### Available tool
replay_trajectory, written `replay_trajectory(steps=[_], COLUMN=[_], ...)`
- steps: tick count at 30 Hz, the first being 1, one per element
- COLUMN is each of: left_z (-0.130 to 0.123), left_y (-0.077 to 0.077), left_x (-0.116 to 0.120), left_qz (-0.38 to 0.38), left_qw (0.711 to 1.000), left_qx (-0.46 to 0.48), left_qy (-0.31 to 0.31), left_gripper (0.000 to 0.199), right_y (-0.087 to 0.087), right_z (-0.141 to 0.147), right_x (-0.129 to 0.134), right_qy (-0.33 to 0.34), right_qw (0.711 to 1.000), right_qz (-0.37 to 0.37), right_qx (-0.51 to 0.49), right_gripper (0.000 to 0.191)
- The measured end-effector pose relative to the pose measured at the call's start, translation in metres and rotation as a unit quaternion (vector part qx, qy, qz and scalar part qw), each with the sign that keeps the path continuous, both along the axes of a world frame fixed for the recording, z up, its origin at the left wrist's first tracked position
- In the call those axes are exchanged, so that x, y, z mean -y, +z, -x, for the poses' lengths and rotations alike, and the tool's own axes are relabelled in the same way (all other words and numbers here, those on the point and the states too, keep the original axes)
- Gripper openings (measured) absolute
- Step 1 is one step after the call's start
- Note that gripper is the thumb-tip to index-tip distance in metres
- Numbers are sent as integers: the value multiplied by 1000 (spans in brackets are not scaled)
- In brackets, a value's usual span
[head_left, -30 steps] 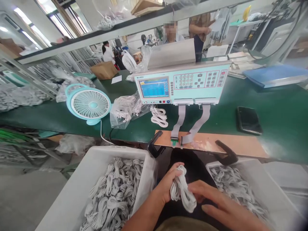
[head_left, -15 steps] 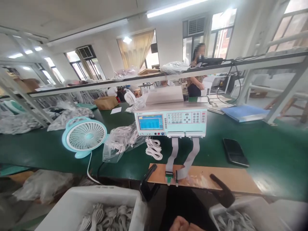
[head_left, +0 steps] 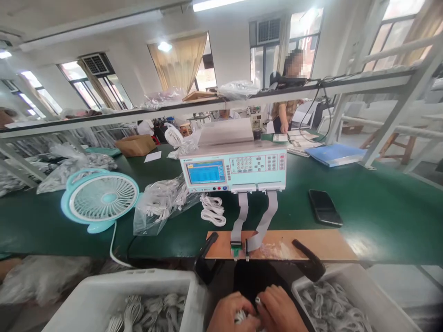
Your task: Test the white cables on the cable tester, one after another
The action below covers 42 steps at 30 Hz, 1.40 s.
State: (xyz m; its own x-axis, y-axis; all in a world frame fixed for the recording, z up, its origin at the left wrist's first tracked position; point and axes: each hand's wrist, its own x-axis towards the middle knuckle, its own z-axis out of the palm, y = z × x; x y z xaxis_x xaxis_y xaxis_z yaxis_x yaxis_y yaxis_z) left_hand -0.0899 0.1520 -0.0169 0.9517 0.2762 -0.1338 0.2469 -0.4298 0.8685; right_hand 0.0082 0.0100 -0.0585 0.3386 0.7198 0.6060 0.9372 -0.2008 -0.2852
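Note:
My left hand (head_left: 231, 313) is closed around a white cable (head_left: 239, 316), low in the middle of the view. Beside it, my right hand (head_left: 279, 310) pinches a small white connector end (head_left: 258, 300), which looks like part of the same cable; my fingers hide most of it. Beyond my hands lies a wooden board (head_left: 321, 243) at the table edge, with two small connector fixtures (head_left: 236, 250) on it. Grey ribbon cables (head_left: 239, 216) run from these up to a tester (head_left: 235, 168) with a lit blue screen.
White bins of bundled cables stand on the left (head_left: 166, 276) and right (head_left: 372, 281). Black clamp-like arms (head_left: 207, 258) flank the board. On the green table are a fan (head_left: 107, 198), bagged cables (head_left: 161, 205), a coiled cable (head_left: 212, 211) and a phone (head_left: 324, 207). A person (head_left: 287, 110) stands behind.
Both my hands have come up into view, now showing the white cable and its connector end. The camera view has shifted, and the person behind has lowered an arm toward the papers.

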Motion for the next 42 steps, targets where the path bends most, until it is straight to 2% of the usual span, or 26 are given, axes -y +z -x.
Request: replay_trajectory(steps=[3, 5, 7, 11, 13, 15, 19, 22, 25, 28, 32, 35, 39, 42], left_z=[-2, -6, -10, -17, -19, -20, -20, -17, -13, -14, -23, -27, -26, -26], left_y=[16, 19, 16, 0, -9, -17, -30, -33, -28, -21, -14, -13, -13, -15], left_x=[0, -1, -1, -6, -8, -11, -15, -20, -24, -23, -19, -22, -31, -33], left_qz=[13, 73, 155, 313, 385, 447, 537, 577, 564, 503, 352, 230, 193, 185], left_qw=[999, 993, 981, 938, 908, 879, 830, 806, 817, 851, 907, 945, 974, 974], left_qx=[-14, -49, -72, -68, -65, -53, -6, 35, 28, 22, 58, 86, 49, 62], left_qy=[45, 73, 96, 135, 150, 159, 153, 127, 113, 151, 224, 216, 108, 113], left_gripper=[11, 17, 22, 34, 38, 37, 29, 26, 32, 34, 37, 36, 35, 37], right_y=[17, 22, 21, 16, 14, 12, 8, 9, 15, 21, 23, 23, 20, 16], right_z=[-5, -10, -15, -21, -23, -24, -26, -26, -26, -24, -19, -18, -21, -23], right_x=[-1, -6, -14, -31, -38, -44, -50, -51, -52, -54, -61, -65, -66, -63], right_qy=[38, 37, 26, 31, 34, 30, 17, 13, 10, 0, -4, -8, -25, -21], right_qw=[992, 973, 935, 831, 796, 775, 760, 741, 717, 681, 622, 581, 587, 596], right_qz=[-5, -17, -33, -69, -78, -83, -97, -104, -103, -118, -147, -176, -182, -166], right_qx=[-122, -229, -351, -550, -600, -626, -643, -664, -689, -723, -769, -795, -788, -786], right_gripper=[19, 21, 25, 31, 33, 35, 37, 37, 38, 40, 37, 35, 34, 34])
